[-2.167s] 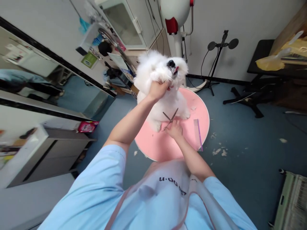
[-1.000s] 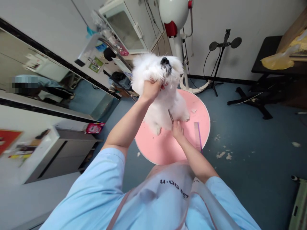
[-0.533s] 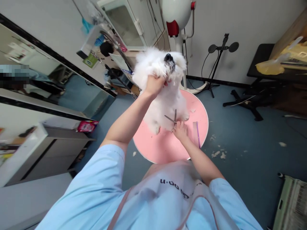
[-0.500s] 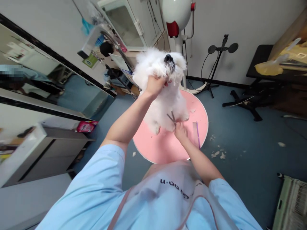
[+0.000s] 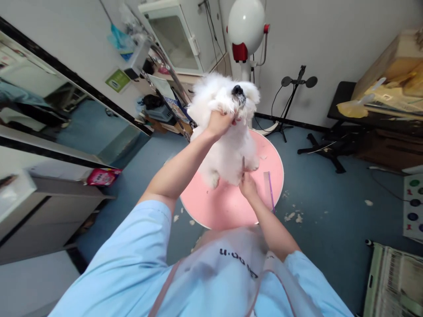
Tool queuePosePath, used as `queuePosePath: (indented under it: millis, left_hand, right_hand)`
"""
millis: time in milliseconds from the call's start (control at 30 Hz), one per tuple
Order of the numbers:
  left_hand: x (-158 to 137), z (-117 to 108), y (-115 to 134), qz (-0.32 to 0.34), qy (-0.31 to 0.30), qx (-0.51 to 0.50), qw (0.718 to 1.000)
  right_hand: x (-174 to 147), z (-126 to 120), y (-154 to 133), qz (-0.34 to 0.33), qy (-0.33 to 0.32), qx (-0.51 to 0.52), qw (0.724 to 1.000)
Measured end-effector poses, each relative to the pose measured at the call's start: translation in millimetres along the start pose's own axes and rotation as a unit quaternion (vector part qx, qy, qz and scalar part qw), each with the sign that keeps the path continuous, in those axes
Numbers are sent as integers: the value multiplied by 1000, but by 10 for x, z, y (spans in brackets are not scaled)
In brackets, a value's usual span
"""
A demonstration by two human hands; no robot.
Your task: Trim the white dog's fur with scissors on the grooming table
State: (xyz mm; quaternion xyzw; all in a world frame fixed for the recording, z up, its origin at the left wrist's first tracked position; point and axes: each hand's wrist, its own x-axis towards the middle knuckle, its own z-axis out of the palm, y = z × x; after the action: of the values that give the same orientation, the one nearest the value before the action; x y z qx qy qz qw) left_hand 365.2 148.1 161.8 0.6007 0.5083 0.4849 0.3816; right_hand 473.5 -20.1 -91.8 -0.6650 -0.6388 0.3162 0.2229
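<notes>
A small white fluffy dog (image 5: 228, 145) stands on a round pink grooming table (image 5: 224, 204), muzzle lifted. My left hand (image 5: 218, 123) grips the fur under its chin and holds the head up. My right hand (image 5: 247, 187) holds metal scissors (image 5: 243, 166), blades together and pointing up into the chest fur near the front legs. A comb (image 5: 269, 190) with a purple edge lies on the table just right of my right hand.
White fur clippings (image 5: 292, 216) lie on the blue floor right of the table. A white dryer on a stand (image 5: 246, 31) rises behind the dog. A black stand (image 5: 291, 101) and a dark table (image 5: 370, 119) are at right, a grey cabinet (image 5: 49, 211) at left.
The scissor blades, spread apart half a second ago, are now together against the dog's chest. The dog's head has stayed lifted in my left hand. My view shifted slightly.
</notes>
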Motion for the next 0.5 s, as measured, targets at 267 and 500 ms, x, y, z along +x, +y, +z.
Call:
queuePosePath:
  millis: [267, 500]
  left_hand:
    - [-116, -40, 119, 0, -9, -30, 1000]
    - [-189, -1, 177, -15, 0, -71, 997]
  right_hand:
    - [-417, -387, 1003, 317, -129, -170, 924]
    - [-168, -833, 938, 130, -71, -184, 972]
